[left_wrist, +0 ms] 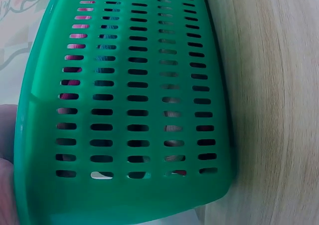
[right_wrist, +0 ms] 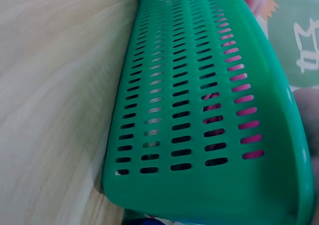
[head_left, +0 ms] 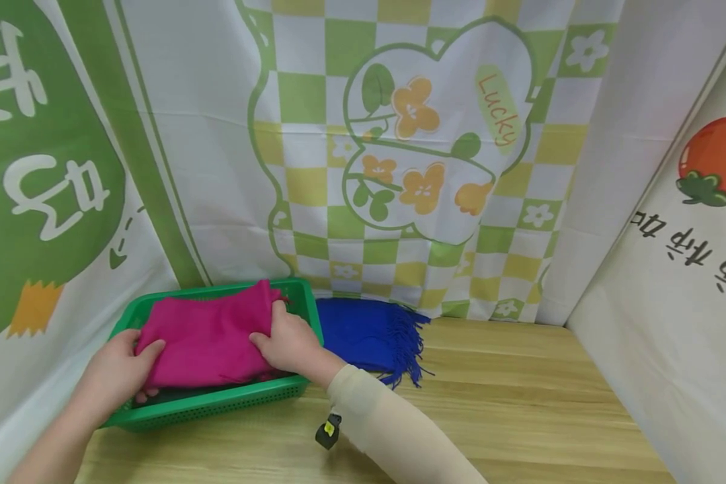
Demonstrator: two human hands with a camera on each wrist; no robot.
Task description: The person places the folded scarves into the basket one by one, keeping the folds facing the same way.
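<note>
A folded magenta scarf point(head_left: 208, 336) lies in the mouth of a green plastic basket point(head_left: 208, 405). Its left end is gripped by my left hand point(head_left: 116, 368), thumb on top and fingers underneath. My right hand point(head_left: 290, 341) pinches the opposite end near the basket's right rim, with the thumb over the cloth. Bits of magenta show through the slots of the basket wall point(left_wrist: 45, 197) in the left wrist view, and likewise through the wall point(right_wrist: 239, 195) in the right wrist view. The basket's floor is hidden under the scarf.
A folded blue scarf point(head_left: 357, 336) with a long fringe lies on the wooden table point(head_left: 508, 403), right of the basket. Behind it hangs a checked, printed cloth point(head_left: 423, 168). Printed panels also stand at the left and right sides. A small black device point(head_left: 328, 431) hangs at my right wrist.
</note>
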